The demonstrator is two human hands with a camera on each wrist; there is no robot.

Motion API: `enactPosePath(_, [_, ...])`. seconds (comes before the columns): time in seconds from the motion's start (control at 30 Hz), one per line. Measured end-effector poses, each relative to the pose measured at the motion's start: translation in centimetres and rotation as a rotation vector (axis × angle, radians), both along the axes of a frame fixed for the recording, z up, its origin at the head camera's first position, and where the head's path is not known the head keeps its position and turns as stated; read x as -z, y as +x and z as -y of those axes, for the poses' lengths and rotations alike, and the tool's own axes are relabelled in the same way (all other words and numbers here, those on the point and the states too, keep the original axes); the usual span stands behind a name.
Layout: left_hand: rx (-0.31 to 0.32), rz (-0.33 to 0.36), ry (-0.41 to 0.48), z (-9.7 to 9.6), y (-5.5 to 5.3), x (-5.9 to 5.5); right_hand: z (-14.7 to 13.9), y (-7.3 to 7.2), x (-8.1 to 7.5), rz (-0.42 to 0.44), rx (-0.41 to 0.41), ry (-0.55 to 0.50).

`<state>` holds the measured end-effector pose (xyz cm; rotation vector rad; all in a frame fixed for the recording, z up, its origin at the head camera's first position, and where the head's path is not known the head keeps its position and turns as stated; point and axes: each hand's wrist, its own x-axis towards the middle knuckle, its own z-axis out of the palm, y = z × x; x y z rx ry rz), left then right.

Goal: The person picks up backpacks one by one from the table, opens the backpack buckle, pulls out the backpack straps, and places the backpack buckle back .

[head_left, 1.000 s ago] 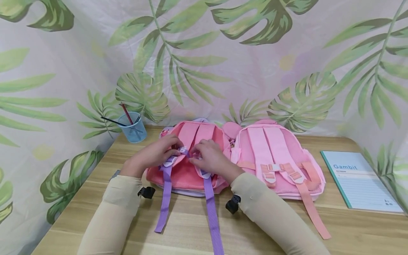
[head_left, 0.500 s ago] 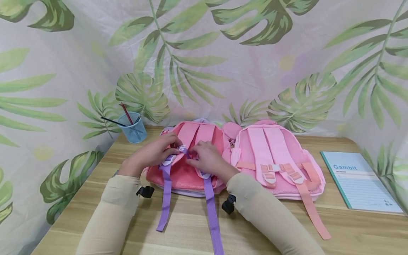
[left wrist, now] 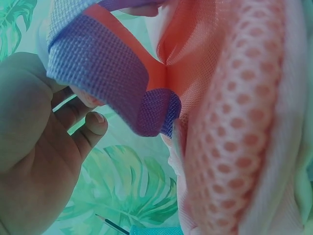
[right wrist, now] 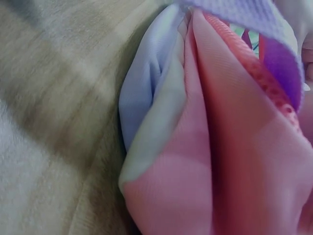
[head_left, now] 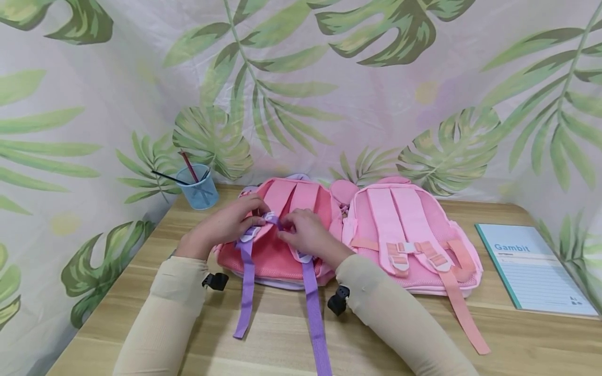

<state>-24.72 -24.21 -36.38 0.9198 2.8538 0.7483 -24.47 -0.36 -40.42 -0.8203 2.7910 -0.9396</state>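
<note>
The coral-pink fabric backpack with mesh back panel (head_left: 277, 258) lies back upward on the pale wood-grain surface (head_left: 268, 339), directly before me; this position, I judge, keeps its straps uppermost and within reach from both sides; my left grip (head_left: 229, 222) is narrow, thumb and fingers pinching beside the small white plastic buckle (head_left: 268, 215); my right grip (head_left: 308, 232) is likewise narrow and appears to pinch the flat purple webbing strip (head_left: 274, 220), the exact contact being hidden by my fingers; the two sit near each other, holding the strip raised off the panel, presumably for access from either end; one long purple strap tail (head_left: 245, 292) trails loose toward me; the light-pink fabric backpack (head_left: 423, 281) lies just beside, same side up, its white chest clip (head_left: 410, 247) seemingly joined; the light-blue mesh pencil cup (head_left: 199, 194) and blue-and-white paper notebook (head_left: 536, 271) flank the bags, apparently placed aside to leave working room.
</note>
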Motion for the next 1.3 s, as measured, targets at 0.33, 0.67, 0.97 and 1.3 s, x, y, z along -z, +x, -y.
enactPosePath(0.33, [-0.001,-0.011,-0.003,0.0,0.1,-0.1,-0.4,0.1,-0.7,0.120,0.019,-0.141])
enactPosePath(0.67, [-0.013,0.014,0.016,-0.4,-0.2,-0.3,-1.6,0.0,-2.1,0.127,0.055,-0.303])
enactPosePath(0.97, [-0.022,0.018,0.012,-0.2,0.0,0.0,-1.7,-0.1,-2.0,0.234,0.070,-0.497])
enactPosePath(1.3, [-0.029,0.017,0.027,-0.1,0.2,0.3,-1.0,0.2,-2.0,0.348,0.182,-0.507])
